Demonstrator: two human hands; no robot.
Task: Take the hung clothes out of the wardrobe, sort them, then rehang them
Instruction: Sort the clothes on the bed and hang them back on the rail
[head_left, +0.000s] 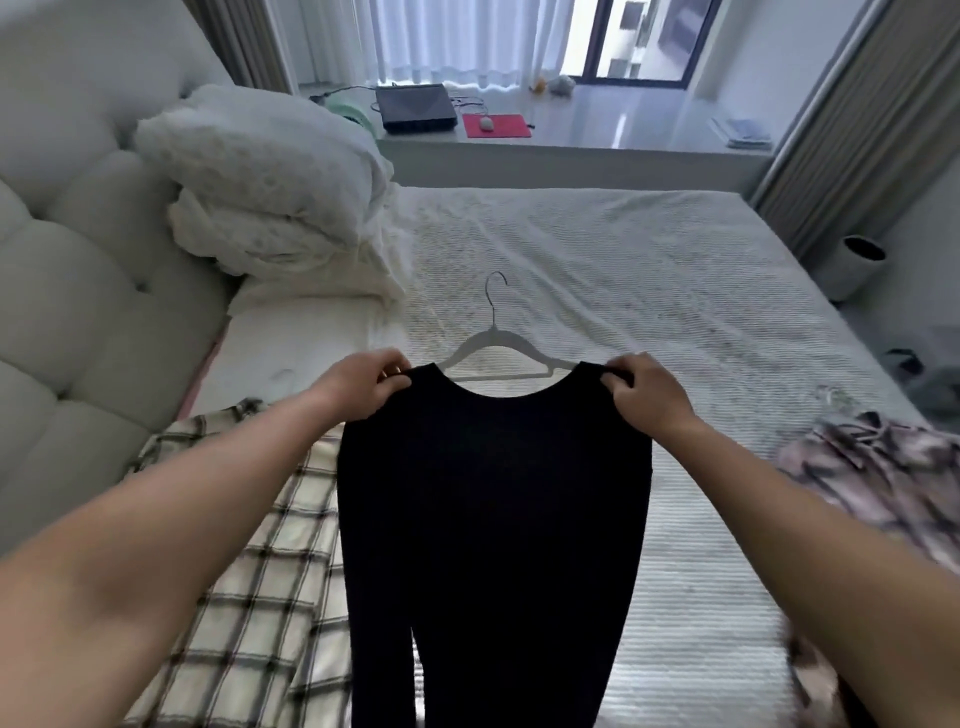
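Above the bed (649, 270), a person holds up a black top (493, 519) by its shoulders: the left hand (358, 387) pinches the left shoulder, the right hand (647, 392) pinches the right one, fingers curled round the cloth. Beyond the top's neckline a white hanger (493, 345) lies flat on the bed. Left of the top lies a checked shirt (249, 571); right of the top, a pink patterned garment (878, 467). Folded white bedding (270, 197) is piled at the bed's far left.
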